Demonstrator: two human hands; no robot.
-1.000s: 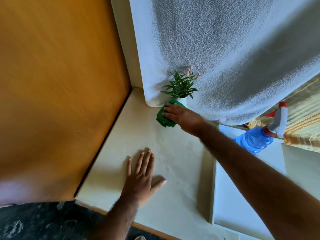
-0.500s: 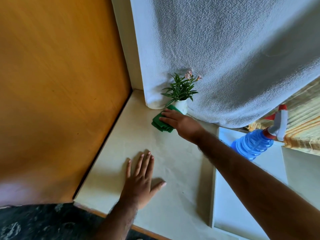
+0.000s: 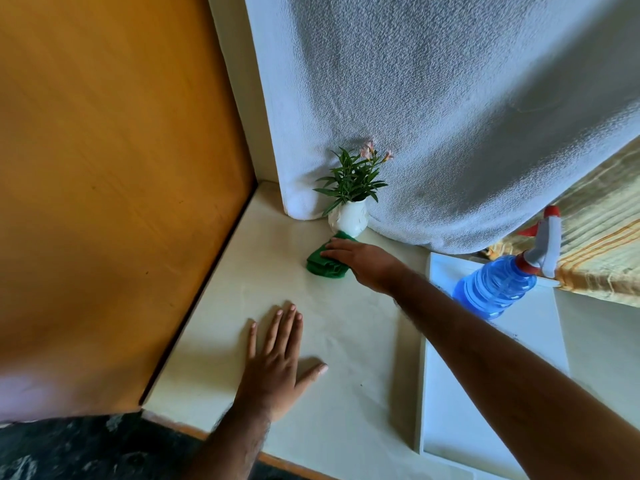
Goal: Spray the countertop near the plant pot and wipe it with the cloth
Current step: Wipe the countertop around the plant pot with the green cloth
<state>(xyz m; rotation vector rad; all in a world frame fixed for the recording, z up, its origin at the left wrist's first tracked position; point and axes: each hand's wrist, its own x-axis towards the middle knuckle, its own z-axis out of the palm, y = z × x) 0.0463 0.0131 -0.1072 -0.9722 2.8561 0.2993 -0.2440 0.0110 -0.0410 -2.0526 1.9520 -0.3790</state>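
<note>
A cream countertop runs from the front edge to the back corner. At the back stands a small white plant pot with green leaves and pink flowers. Right in front of the pot lies a folded green cloth, and my right hand presses flat on it, fingers pointing left. My left hand rests palm down on the countertop nearer to me, fingers spread, holding nothing. A blue spray bottle with a red and grey trigger head stands at the right on a white tray.
An orange wooden panel walls off the left side. A white textured curtain hangs behind the pot down to the counter. The white tray has a raised rim at the right. Striped yellow fabric lies beyond the bottle.
My right hand has slid the green cloth a little towards me and away from the pot, so the pot now shows fully. My left hand has stayed in place.
</note>
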